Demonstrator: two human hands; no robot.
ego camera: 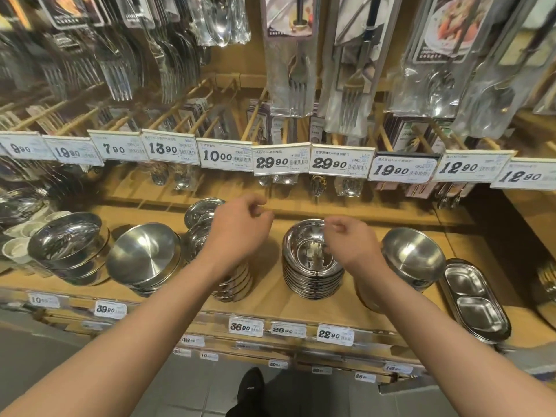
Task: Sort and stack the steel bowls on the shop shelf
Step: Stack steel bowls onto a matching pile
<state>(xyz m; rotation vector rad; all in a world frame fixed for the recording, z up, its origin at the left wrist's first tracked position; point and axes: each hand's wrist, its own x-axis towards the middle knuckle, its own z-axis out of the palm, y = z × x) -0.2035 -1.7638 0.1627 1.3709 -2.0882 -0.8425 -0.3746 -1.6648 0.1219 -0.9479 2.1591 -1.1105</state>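
Several stacks of steel bowls stand on the wooden shelf. A stack of shallow shiny bowls sits at the middle, just left of my right hand, whose fingers are loosely curled and hold nothing. My left hand hovers over another stack, partly hiding it, fingers also curled and empty. Left of it stand a brushed bowl stack and a polished bowl stack. A brushed bowl stack stands at the right.
Divided oval steel trays lie at the far right. Small white cups sit at the far left. Packaged forks and spoons hang above, behind a row of price tags. My dark shoe shows on the floor.
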